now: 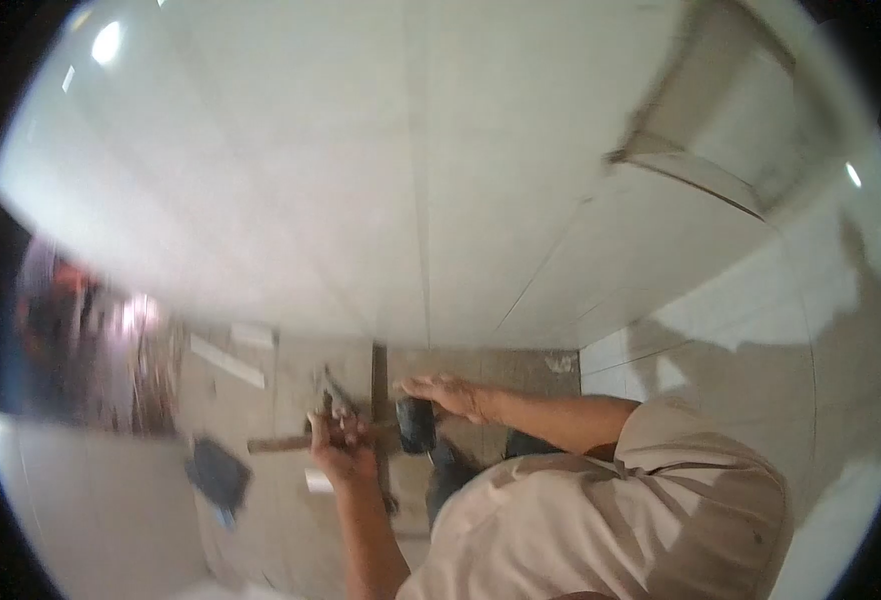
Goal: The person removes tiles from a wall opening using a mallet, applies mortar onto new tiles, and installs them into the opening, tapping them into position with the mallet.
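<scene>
A mallet with a black head (416, 425) and a wooden handle (279, 444) lies crosswise low in the view. My left hand (344, 445) is closed round its handle. A thin dark tool (339, 388) shows just beyond the fingers of that hand; whether the hand holds it too is unclear. My right hand (451, 395) reaches over the mallet head from the right, its fingers stretched out along the top end and seemingly touching it. The underside of that hand is hidden.
White tiled walls (291, 180) rise ahead and at the right. On the tiled floor (301, 370) are a white strip (227, 361), a dark grey object (218, 473) and a small white piece (319, 481). A dark gap runs between the floor tiles. Blurred clutter fills the far left.
</scene>
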Demonstrator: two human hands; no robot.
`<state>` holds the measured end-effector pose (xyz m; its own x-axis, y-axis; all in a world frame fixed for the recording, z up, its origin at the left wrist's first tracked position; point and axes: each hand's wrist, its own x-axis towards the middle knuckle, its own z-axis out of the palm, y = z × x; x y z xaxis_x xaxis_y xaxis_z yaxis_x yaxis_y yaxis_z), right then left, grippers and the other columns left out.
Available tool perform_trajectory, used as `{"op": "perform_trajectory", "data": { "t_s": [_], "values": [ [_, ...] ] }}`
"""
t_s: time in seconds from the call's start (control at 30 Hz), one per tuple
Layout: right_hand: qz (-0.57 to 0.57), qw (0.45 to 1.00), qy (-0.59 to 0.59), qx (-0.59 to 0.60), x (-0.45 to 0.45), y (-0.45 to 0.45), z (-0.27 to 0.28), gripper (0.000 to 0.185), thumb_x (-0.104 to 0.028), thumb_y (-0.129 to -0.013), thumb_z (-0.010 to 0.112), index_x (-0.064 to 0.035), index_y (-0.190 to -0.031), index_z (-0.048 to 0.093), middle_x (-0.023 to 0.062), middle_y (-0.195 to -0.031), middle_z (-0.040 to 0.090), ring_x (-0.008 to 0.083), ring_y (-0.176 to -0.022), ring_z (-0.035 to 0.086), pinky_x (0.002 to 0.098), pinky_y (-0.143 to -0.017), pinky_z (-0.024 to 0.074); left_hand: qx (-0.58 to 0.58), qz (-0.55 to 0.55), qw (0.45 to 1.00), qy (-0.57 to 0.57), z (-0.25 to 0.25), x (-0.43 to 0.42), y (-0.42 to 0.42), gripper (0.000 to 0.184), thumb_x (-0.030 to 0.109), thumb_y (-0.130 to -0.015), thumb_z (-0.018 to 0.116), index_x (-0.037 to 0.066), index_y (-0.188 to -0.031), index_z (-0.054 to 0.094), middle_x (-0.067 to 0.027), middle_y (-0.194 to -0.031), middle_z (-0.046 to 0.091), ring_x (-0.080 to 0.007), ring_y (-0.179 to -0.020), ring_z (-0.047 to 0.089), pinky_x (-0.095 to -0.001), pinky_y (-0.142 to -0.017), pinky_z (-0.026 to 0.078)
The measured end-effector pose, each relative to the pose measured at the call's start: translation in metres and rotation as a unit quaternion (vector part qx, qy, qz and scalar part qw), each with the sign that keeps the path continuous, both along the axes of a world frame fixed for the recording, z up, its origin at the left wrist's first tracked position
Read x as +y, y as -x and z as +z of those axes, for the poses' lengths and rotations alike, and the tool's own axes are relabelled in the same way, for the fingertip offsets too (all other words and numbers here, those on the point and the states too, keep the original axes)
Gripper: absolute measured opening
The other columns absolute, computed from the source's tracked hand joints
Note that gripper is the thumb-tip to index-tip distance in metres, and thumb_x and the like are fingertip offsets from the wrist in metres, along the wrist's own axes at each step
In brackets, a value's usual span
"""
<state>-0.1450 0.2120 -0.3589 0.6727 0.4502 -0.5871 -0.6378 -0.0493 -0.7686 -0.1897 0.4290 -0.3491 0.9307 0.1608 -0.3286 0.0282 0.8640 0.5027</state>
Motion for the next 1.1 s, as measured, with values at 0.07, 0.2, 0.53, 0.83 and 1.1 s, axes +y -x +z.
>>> {"op": "perform_trajectory", "data": {
  "t_s": [0.07,0.2,0.53,0.83,1.1],
  "values": [
    [-0.018,0.998,-0.061,0.027,-0.038,0.006,0.025,0.075,-0.059,-0.096,0.063,-0.0095,-0.149,0.046,0.009,-0.141,0.056,0.025,-0.119,0.062,0.0413,-0.1,0.0534,-0.02,-0.026,0.998,-0.046,0.026,-0.028,-0.018,0.03,0.033,-0.108,0.049,0.006,-0.118,0.059,-0.0033,-0.086,0.056,-0.0134,-0.066,0.046,-0.0306,-0.063,0.045],
    [-0.145,0.954,-0.246,-0.088,-0.115,0.058,0.079,0.079,-0.045,-0.09,0.077,-0.0046,-0.149,0.043,0.0103,-0.132,0.06,0.0229,-0.12,0.062,0.0397,-0.1,0.0538,-0.1,-0.126,0.987,-0.012,0.094,-0.109,-0.034,0.036,0.034,-0.106,0.053,0.003,-0.124,0.057,-0.0046,-0.094,0.057,-0.013,-0.068,0.045,-0.0341,-0.074,0.045],
    [-0.45,0.766,-0.262,-0.377,-0.265,0.094,0.134,0.078,-0.026,-0.083,0.083,-0.0025,-0.146,0.044,0.0082,-0.113,0.061,0.0294,-0.1,0.066,0.049,-0.087,0.0592,-0.355,-0.391,0.845,-0.086,0.183,-0.297,-0.07,0.073,0.056,-0.103,0.048,0.0,-0.149,0.041,-0.017,-0.128,0.059,-0.03,-0.117,0.059,-0.0461,-0.101,0.045],
    [-0.578,0.617,-0.089,-0.527,-0.422,0.091,0.207,0.055,-0.028,-0.096,0.064,0.0003,-0.142,0.051,0.0086,-0.119,0.061,0.0218,-0.098,0.061,0.0384,-0.083,0.0509,-0.567,0.283,0.378,-0.676,0.304,-0.335,-0.172,0.041,0.015,-0.084,0.081,0.004,-0.12,0.065,-0.0181,-0.13,0.06,-0.0354,-0.125,0.054,-0.048,-0.104,0.046],
    [-0.549,0.629,0.079,-0.545,-0.472,0.018,0.253,0.047,-0.036,-0.087,0.078,-0.0036,-0.118,0.066,0.0046,-0.089,0.065,0.0151,-0.078,0.065,0.0301,-0.065,0.052,-0.517,0.378,0.252,-0.725,0.327,-0.382,-0.23,0.087,0.031,-0.081,0.076,0.007,-0.154,0.034,-0.0195,-0.155,0.034,-0.0438,-0.149,0.025,-0.0651,-0.119,0.019]
  ]
}}
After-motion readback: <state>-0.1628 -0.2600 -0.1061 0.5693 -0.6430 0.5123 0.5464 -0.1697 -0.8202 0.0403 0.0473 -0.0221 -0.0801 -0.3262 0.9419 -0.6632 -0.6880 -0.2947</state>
